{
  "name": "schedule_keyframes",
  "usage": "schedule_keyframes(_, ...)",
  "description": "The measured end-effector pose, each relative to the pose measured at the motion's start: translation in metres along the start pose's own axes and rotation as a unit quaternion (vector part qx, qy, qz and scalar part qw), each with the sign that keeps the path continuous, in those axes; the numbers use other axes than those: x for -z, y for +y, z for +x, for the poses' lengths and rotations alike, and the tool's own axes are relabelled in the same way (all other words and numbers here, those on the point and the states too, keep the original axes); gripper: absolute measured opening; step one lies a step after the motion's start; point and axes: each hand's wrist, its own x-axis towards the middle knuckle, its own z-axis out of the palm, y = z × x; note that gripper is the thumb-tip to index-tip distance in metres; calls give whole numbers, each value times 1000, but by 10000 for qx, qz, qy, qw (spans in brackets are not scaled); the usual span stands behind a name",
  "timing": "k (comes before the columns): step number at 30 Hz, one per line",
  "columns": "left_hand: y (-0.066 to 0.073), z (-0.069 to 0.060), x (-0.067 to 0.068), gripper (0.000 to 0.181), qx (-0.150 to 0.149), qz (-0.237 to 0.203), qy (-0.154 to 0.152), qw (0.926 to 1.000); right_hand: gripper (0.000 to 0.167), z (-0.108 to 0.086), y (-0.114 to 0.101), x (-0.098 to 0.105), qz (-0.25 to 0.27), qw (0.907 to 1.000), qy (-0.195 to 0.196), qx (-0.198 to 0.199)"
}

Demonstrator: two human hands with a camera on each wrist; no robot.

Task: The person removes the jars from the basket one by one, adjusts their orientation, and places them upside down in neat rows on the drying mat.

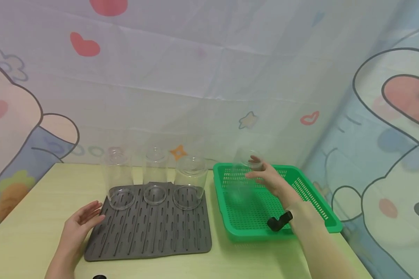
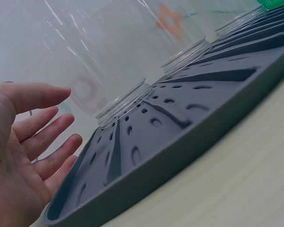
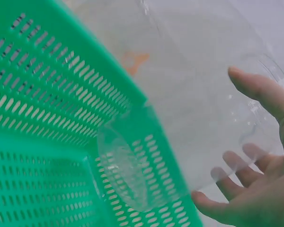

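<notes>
My right hand [image 1: 269, 179] holds a clear jar [image 1: 240, 176] near its top, above the inside of a green basket [image 1: 251, 233]. In the right wrist view the jar stands tilted against the picture, its round base in front of the basket's perforated wall; whether it touches the basket I cannot tell. Three more clear jars stand upright along the back of a dark grey drying mat [image 1: 150, 236]: a left jar [image 1: 120, 178], a narrower middle jar [image 1: 155, 174] and a wider right jar [image 1: 191, 178]. My left hand [image 1: 79, 223] holds nothing, its fingers relaxed beside the mat's left edge.
Mat and basket lie side by side on a pale yellow table [image 1: 31, 217]. Behind it hangs a printed cloth [image 1: 181, 69] with hearts and cartoon figures. A black wrist mount [image 1: 279, 221] sits on the right forearm.
</notes>
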Motion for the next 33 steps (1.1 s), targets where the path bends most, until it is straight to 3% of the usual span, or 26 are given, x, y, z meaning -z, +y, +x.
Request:
schedule_keyframes(5, 1, -1, 1, 73, -132, 176, 12, 9998, 90, -8, -16, -10, -363, 9967, 669, 299)
schedule_keyframes(11, 6, -2, 2, 73, -310, 339, 98, 9989, 86, -19, -33, -25, -727, 9851, 1429, 622)
schedule_keyframes(20, 28, -6, 0, 66, -1085, 148, 104, 9939, 90, -33, -59, -56, -1247, 9552, 2210, 1522)
schedule_keyframes(27, 55, -13, -5, 61, -1667, 261, 264, 9853, 94, -46, -74, -83, -1688, 9217, 2734, 2171)
schedule_keyframes(33, 78, -21, -16, 65, -1905, 160, 102, 9815, 95, -55, -80, -109, -2216, 9073, 2591, 2462)
